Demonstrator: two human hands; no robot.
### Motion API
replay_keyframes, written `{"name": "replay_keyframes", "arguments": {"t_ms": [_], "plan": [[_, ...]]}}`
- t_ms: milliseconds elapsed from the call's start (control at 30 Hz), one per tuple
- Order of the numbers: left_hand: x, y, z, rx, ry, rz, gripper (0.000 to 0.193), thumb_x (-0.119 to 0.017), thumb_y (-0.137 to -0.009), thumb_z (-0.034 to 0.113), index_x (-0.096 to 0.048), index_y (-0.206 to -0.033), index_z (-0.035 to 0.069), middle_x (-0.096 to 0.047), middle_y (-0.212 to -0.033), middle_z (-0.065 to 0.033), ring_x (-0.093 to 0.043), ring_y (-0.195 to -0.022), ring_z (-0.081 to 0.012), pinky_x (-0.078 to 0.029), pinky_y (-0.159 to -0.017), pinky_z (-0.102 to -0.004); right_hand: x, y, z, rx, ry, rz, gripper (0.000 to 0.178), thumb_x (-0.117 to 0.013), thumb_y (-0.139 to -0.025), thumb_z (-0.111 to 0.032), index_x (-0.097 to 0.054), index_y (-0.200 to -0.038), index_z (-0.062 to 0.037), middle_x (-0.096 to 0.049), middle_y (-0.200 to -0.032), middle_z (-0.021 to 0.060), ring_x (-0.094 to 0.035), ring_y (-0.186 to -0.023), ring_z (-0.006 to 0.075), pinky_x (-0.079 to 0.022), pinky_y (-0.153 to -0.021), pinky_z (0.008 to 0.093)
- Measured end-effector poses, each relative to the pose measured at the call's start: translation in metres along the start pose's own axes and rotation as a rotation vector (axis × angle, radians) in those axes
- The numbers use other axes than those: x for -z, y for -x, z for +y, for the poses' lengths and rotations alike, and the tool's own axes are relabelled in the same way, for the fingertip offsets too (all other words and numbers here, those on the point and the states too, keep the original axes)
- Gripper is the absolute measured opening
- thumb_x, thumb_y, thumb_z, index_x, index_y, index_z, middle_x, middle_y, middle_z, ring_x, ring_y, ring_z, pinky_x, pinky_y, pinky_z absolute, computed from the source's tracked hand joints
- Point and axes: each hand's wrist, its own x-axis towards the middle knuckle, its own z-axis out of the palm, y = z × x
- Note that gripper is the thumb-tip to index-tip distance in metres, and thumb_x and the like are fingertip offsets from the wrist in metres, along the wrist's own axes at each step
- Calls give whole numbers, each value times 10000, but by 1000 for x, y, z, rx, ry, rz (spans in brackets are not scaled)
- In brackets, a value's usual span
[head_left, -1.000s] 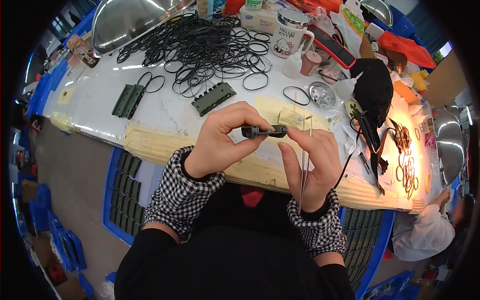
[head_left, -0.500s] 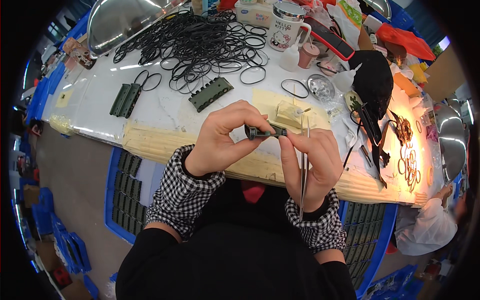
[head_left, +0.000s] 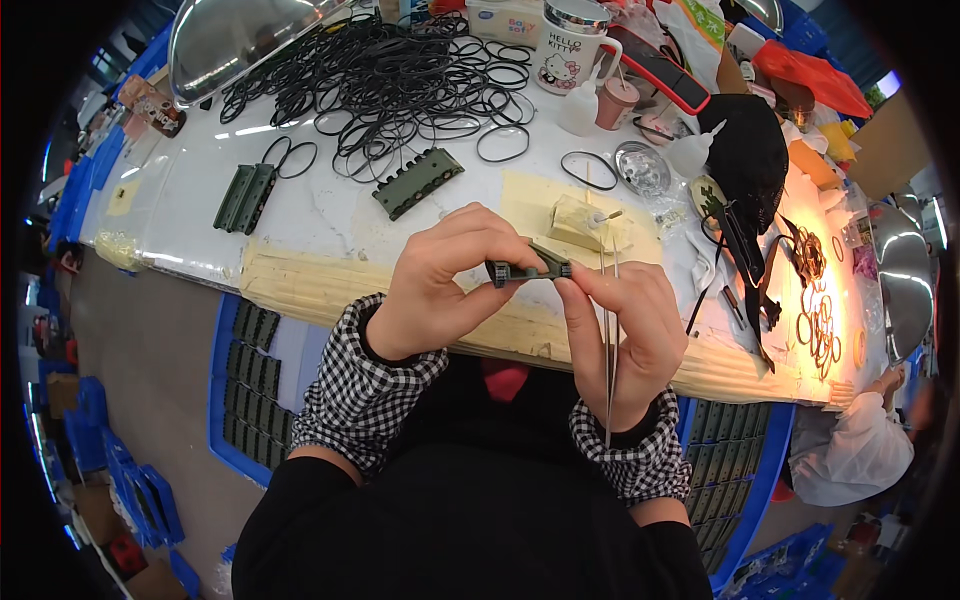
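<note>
My left hand (head_left: pixel 435 285) pinches one end of a dark green plastic piece (head_left: pixel 535 268), which looks like a toy tank hull, over the table's front edge. At the piece's right end, the thumb and forefinger of my right hand (head_left: pixel 630 325) are closed on it. Metal tweezers (head_left: pixel 608 350) lie in that same hand, tips pointing away from me. Behind my hands sit another green hull with small wheels (head_left: pixel 420 184) and, farther left, a pair of green hull pieces (head_left: pixel 244 199) side by side.
A pile of black rubber loops (head_left: pixel 400 85) covers the back. A wooden block (head_left: pixel 577 222) lies ahead of my right hand, near a white mug (head_left: pixel 565 58). Blue trays (head_left: pixel 232 452) of green parts flank me below the table. A co-worker's white sleeve (head_left: pixel 850 450) shows at right.
The green piece has tilted slightly in my fingers, so more of its upper side shows. Both hands keep hold, and the view has shifted slightly.
</note>
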Motion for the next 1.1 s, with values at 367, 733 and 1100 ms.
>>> {"name": "replay_keyframes", "arguments": {"t_ms": [367, 733, 1100], "plan": [[8, 5, 6, 208, 116, -145, 205, -667, -769, -76, -662, -951, 16, -638, -895, -51, -610, -827, -131, -497, -698, -258, 5, 0, 6, -163, -179, -144, 142, -725, -763, 11, -696, -896, -28, -623, -726, 77, -569, -676, 223, -449, -638, 304], [4, 8, 15, 395, 304, -162, 219, -673, -759, -101, -641, -955, -11, -608, -948, -64, -587, -882, -135, -475, -771, -259, 15, -4, 16, -316, -365, -338, 70, -691, -818, -10, -699, -887, -20, -673, -782, 74, -603, -725, 192, -456, -697, 286], [-4, 9, 23, 796, 737, -63, 240, -676, -805, -52, -600, -1030, -18, -628, -953, -22, -588, -868, -70, -487, -795, -230, 6, 1, 20, -651, -580, -319, 126, -650, -884, -55, -667, -971, 35, -690, -850, 76, -634, -787, 107, -492, -744, 236]]}}
